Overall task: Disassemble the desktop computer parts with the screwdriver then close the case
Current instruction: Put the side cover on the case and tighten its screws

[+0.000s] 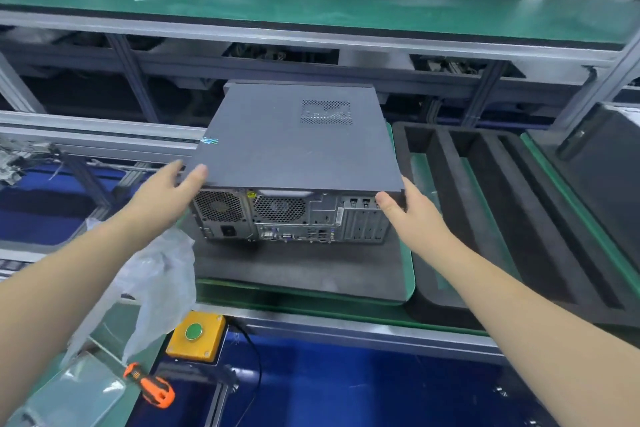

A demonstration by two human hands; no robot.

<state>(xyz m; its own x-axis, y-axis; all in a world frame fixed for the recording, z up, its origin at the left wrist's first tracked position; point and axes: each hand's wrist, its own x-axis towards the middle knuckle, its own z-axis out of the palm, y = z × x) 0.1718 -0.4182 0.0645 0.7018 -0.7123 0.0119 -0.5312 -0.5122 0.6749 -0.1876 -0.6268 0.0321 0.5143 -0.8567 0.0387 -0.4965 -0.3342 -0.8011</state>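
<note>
Two bare forearms reach forward from the bottom edge. Nearest, an orange-and-black screwdriver (149, 385) lies at lower left, beside a yellow box with a green push button (196, 337); a clear plastic bag (157, 282) sits just behind. Left hand (166, 192): thumb on the lid's near left corner, fingers around the side, holding the desktop computer case (294, 152). Right hand (414, 211): thumb against the rear right edge, fingers out of sight; grip cannot be told. Case lies flat, lid on, rear panel toward camera, on a dark foam mat (298, 270) on the green surface (408, 274). Slotted black foam tray (502, 218) just right. Green shelf (311, 0) beyond.
</note>
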